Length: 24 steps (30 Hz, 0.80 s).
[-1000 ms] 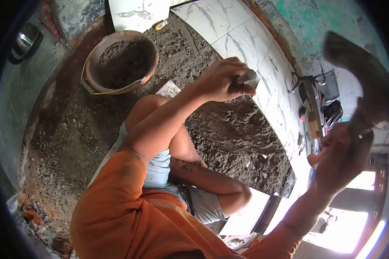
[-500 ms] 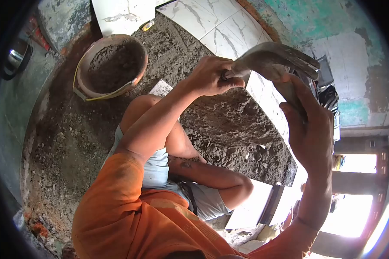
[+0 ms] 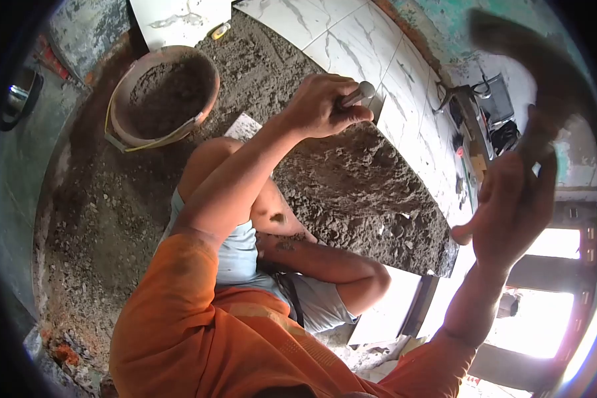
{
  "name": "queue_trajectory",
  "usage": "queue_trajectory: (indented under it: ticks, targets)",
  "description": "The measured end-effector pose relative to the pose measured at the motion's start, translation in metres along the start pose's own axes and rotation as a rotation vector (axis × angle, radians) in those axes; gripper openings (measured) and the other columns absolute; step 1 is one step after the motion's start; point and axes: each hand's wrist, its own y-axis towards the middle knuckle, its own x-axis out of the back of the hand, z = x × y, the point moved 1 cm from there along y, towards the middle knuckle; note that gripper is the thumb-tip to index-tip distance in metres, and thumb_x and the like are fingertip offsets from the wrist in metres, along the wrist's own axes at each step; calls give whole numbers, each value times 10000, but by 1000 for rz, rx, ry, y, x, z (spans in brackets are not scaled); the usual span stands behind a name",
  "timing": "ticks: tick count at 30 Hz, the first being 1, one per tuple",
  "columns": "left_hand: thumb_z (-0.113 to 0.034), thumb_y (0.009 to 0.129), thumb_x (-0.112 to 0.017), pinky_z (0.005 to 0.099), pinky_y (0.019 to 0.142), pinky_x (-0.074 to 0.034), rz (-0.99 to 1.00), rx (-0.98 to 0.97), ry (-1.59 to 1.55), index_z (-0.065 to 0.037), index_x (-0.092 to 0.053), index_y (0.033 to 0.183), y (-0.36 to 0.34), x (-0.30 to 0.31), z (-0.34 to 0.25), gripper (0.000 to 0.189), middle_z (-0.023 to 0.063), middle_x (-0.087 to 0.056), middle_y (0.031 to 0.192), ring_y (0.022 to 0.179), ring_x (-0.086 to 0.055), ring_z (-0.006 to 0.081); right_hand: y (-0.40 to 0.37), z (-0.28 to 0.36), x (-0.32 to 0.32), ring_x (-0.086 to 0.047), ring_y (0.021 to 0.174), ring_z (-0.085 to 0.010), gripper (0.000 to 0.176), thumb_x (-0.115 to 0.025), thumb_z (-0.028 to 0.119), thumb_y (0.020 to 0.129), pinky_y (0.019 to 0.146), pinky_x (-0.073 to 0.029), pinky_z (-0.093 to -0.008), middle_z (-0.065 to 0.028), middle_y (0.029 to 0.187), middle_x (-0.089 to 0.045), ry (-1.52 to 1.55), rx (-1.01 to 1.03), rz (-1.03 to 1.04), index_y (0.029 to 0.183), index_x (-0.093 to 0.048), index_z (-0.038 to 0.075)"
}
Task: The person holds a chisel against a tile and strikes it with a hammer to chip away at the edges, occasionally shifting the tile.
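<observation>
My left hand (image 3: 322, 109) is closed round a short metal chisel (image 3: 359, 95), its rounded top end sticking out past the thumb; the lower end is hidden. Below that hand lies rough, clumpy grey mortar (image 3: 365, 182), bordered by a straight edge beside pale marbled tiles (image 3: 351, 50). On the right, my right hand (image 3: 514, 205) grips the handle of a claw hammer (image 3: 557, 79). The hammer is raised up and away from the chisel, and its head is blurred by motion.
A round basin (image 3: 212, 79) of dark mortar, with a yellow strap, stands at upper left. A small yellow-and-white tool (image 3: 220, 30) lies near a white tile piece (image 3: 179, 20). Beyond the tiles are a dark-framed object (image 3: 497, 99) and other items. My bent legs are close below the mortar.
The hammer was at the chisel's top end and has swung up and to the right with my right hand. My left hand keeps its hold on the chisel, nearly in place.
</observation>
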Motion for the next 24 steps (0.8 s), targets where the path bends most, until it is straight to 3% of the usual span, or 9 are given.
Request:
queue_trajectory:
  ticks: [2,5,8,10,12,14,16,22,24]
  targets:
    - [-384,932,-767,348,589,-541,-17,0,-3,-91,-600,738,1,3,-2,389,36,-684,713,669,-699,190,-6,-8,-4,-580,572,-117,422,-630,242,1011,524,-432,-268,-36,682,-626,-78,-47,-76,1378,-602,35]
    - [-389,927,-772,346,544,-501,-48,-75,29,-86,-596,741,-1,8,-7,396,36,-676,706,598,-635,183,-4,-7,-21,-722,856,-396,437,-694,163,947,774,-543,-437,-214,931,-729,-452,8,388,1367,-620,69]
    - [-453,961,-719,334,526,-458,-66,-115,-88,-84,-602,763,1,6,-9,435,43,-698,760,581,-573,150,-18,-21,-16,-641,746,-162,407,-664,135,982,678,-505,-317,-102,883,-705,-240,-213,222,1377,-611,52]
    - [-529,1012,-614,328,563,-490,63,197,-173,-79,-626,810,-2,14,-9,494,58,-720,827,639,-590,122,-32,-42,-13,-593,596,-82,377,-681,168,970,537,-460,-282,-57,734,-661,-175,-286,75,1332,-634,74]
    - [-577,1044,-511,338,641,-530,54,176,-280,-57,-647,869,-2,8,-7,565,89,-738,889,719,-630,132,-47,-74,-20,-630,629,-118,360,-667,194,978,577,-487,-312,-88,775,-690,-121,-394,40,1319,-637,82]
    - [-602,1048,-470,349,725,-555,-24,234,-307,-34,-630,876,4,8,-10,615,108,-742,901,775,-673,168,-57,-97,-34,-723,788,-322,376,-652,286,989,730,-540,-423,-198,902,-729,-284,-317,30,1316,-622,102]
    - [-631,1052,-416,357,778,-556,3,238,-205,-21,-612,868,9,8,-18,666,124,-739,891,831,-698,193,-72,-122,-42,-724,862,-387,390,-643,295,995,774,-545,-450,-229,944,-724,-287,-515,142,1330,-604,99]
    - [-690,1042,-324,372,758,-566,-33,190,-152,-42,-458,810,19,9,-22,701,190,-723,839,795,-705,207,-103,-161,-64,-690,930,-438,378,-651,250,985,822,-528,-478,-261,1025,-704,-237,-489,123,1286,-617,25]
    - [-660,1033,-410,349,726,-557,-47,167,-213,-32,-537,829,19,12,-19,673,147,-733,832,767,-700,184,-100,-156,-64,-678,966,-434,363,-659,226,977,841,-519,-474,-263,1060,-695,-200,-557,110,1259,-628,0]
